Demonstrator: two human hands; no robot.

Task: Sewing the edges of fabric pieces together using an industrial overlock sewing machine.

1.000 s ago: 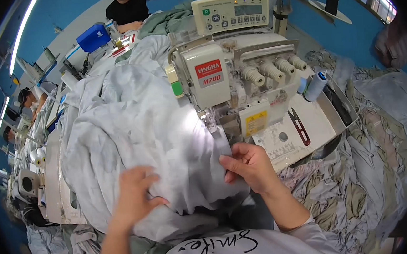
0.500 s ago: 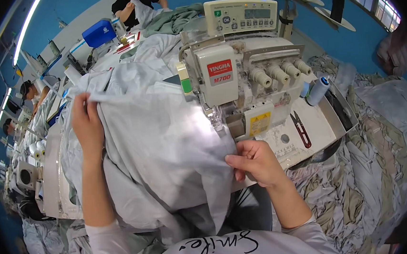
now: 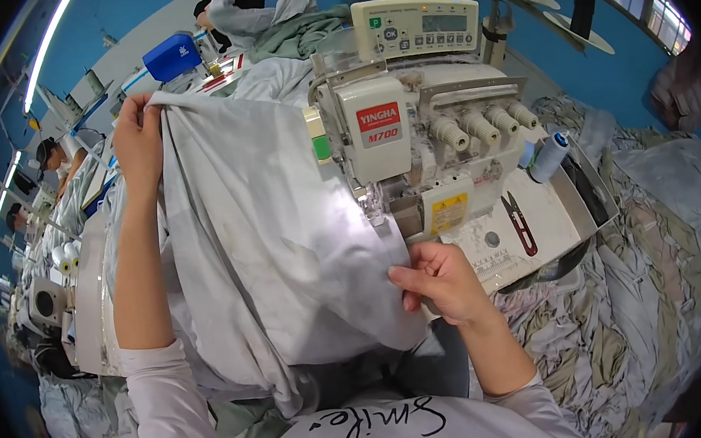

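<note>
The person's left hand (image 3: pixel 140 137) is up high and far from the body. Its fingers are closed on the top corner of a big pale grey cloth (image 3: pixel 262 251), pinching it. The cloth hangs down from there and spreads over the desk (image 3: pixel 86 306) in front of the sewing machine (image 3: pixel 410 140). The right hand (image 3: pixel 442 282) is low, just beside the machine's flat plate. Its fingers are curled and pinch the cloth's lower edge.

On the front of the machine sits a small red label shaped like a box (image 3: pixel 379 124). A little green tag (image 3: pixel 322 148) is to its left. Lower down is a yellow sticker (image 3: pixel 448 212). Small red snips (image 3: pixel 520 222) lie on the white plate. A thread spool with a blue top (image 3: pixel 548 156) stands to the right. A blue box (image 3: pixel 171 57) sits far back on the left. Piles of cloth (image 3: pixel 645 295) lie at the right.
</note>
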